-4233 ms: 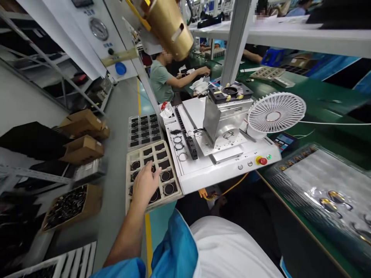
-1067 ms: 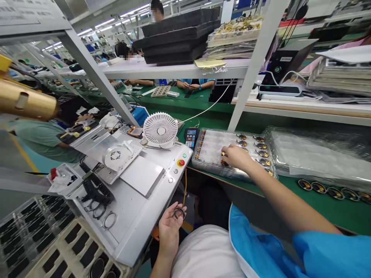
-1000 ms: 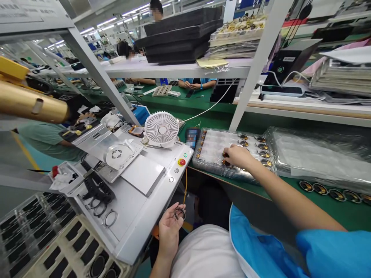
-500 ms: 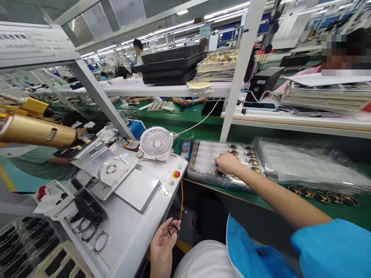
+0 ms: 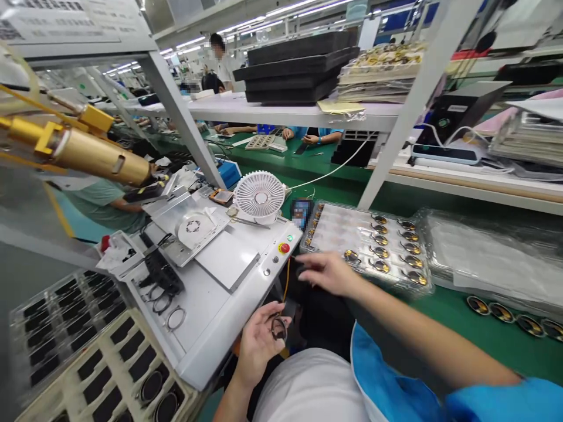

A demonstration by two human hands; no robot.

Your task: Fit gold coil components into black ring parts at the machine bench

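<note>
Beside the front edge of the white machine [image 5: 206, 308], the person's left hand [image 5: 258, 341] is turned palm up, its fingers gripping a dark ring [image 5: 278, 327]. Just off the machine's corner, the right hand [image 5: 328, 272] reaches in with thumb and fingers parted; from where I stand, I can't tell whether anything small sits between them. Near that hand lies a clear tray [image 5: 398, 283] of shiny round parts [image 5: 379, 252], one of them set apart from the two columns. A red button [image 5: 285, 248] stands on the machine's corner, and a white fan [image 5: 261, 196] sits at its back. Over to the left, loose rings [image 5: 176, 318] lie on the machine's top, near a beige tray [image 5: 113, 364] holding black pieces.
</note>
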